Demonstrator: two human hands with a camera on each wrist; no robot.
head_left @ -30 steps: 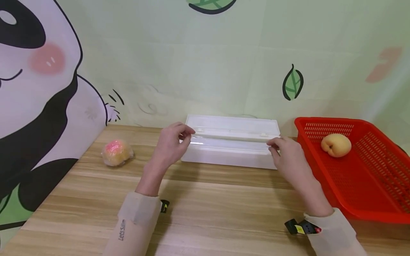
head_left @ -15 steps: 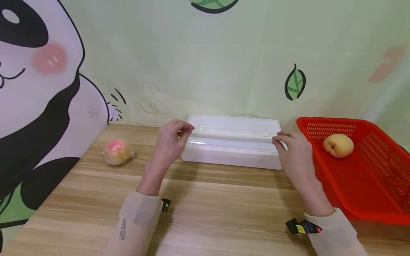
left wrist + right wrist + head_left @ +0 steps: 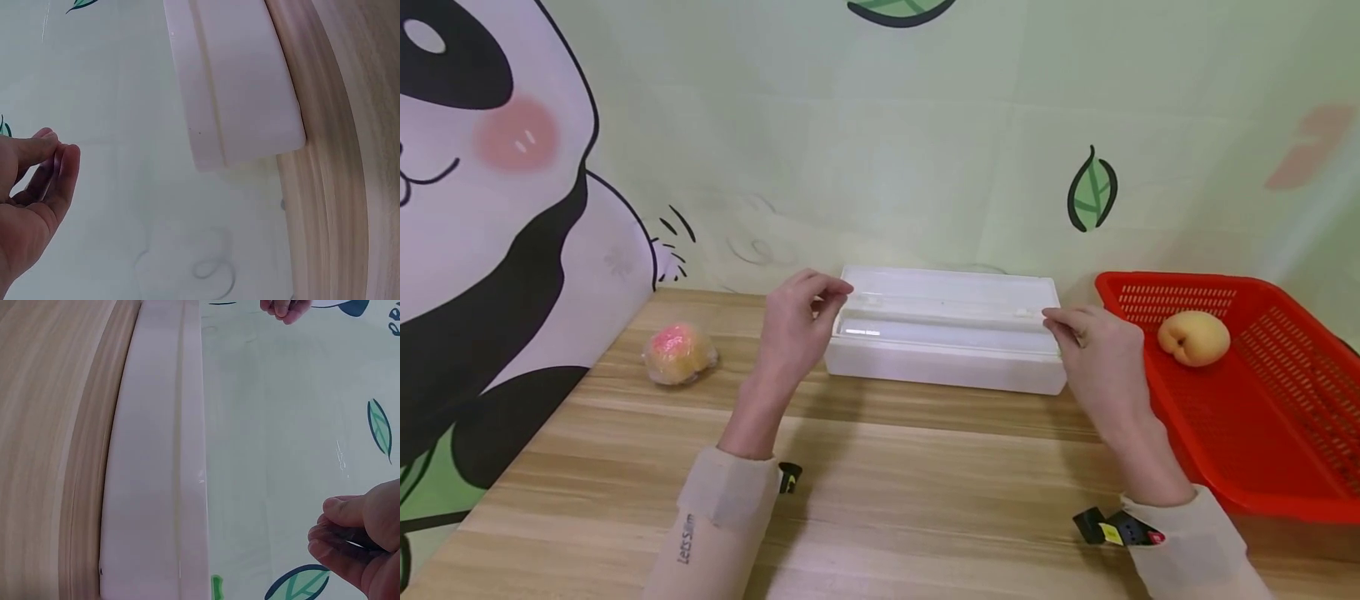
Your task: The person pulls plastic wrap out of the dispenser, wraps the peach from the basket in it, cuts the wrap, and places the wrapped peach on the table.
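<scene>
A long white cling film dispenser (image 3: 943, 369) stands at the back of the table. Above it, thin clear cling film (image 3: 340, 459) stretches between my hands; glints show it in the right wrist view, while its edges are hard to see. My left hand (image 3: 799, 327) pinches the film's left side between thumb and fingers, over the box's left end. Its pinch also shows in the left wrist view, apart from the white box (image 3: 240, 87). At the right end, my right hand (image 3: 1101, 358) pinches the other side of the film, thumb against fingertips.
A yellow and pink peach wrapped in clear film (image 3: 678, 353) lies at the left on the wooden table (image 3: 880, 500). On the right is a red plastic basket (image 3: 1172, 433) holding an unwrapped yellow peach (image 3: 1193, 338). A printed wall cloth (image 3: 925, 183) hangs behind the dispenser.
Both hands have risen slightly, and the right hand has shifted a little to the right, so they are farther apart. The dispenser, peaches and basket stay in place.
</scene>
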